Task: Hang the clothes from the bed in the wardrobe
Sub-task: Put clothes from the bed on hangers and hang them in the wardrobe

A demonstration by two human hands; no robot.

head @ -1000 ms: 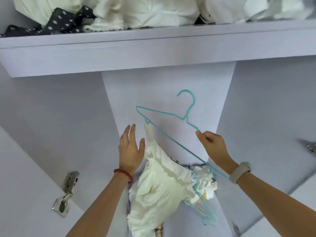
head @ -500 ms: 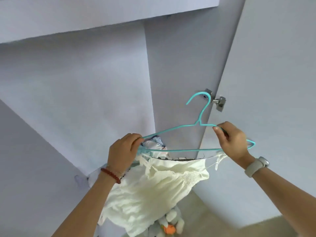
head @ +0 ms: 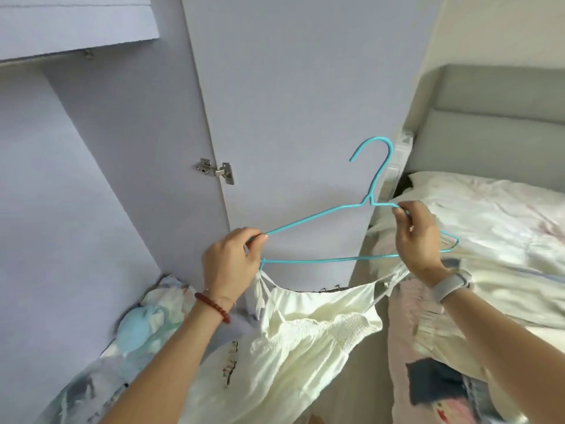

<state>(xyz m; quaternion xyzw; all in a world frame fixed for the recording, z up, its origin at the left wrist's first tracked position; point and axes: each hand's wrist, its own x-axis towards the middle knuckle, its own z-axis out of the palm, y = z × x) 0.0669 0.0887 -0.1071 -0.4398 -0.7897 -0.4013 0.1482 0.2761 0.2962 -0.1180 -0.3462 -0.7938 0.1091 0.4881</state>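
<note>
The pale lilac wardrobe [head: 91, 166] fills the left and middle of the scene, its open door [head: 293, 117] standing edge-on toward the bed [head: 489, 228], which lies to the right under a rumpled cream cover with a grey headboard [head: 501, 117] at the far end. A cream dress [head: 305, 341] with thin straps hangs low in the middle, draping toward the near edge — its left strap is looped at the left corner of a turquoise wire hanger [head: 336, 260], while its right strap runs up toward the right wrist, and whether it sits on the wire there I cannot tell. The hanger is held level in front of the door, hook pointing up. The left hand [head: 229, 264] is pinched shut on the hanger's left shoulder wire beside the corner; the right hand [head: 419, 237] is clamped on the right shoulder wire near the neck. A heap of light blue and patterned clothes [head: 143, 319] lies low inside the wardrobe to the left. A metal hinge [head: 215, 170] joins the door to the wardrobe's side panel. The left wrist wears a red bead bracelet [head: 212, 307], the right a pale watch [head: 449, 284].
</note>
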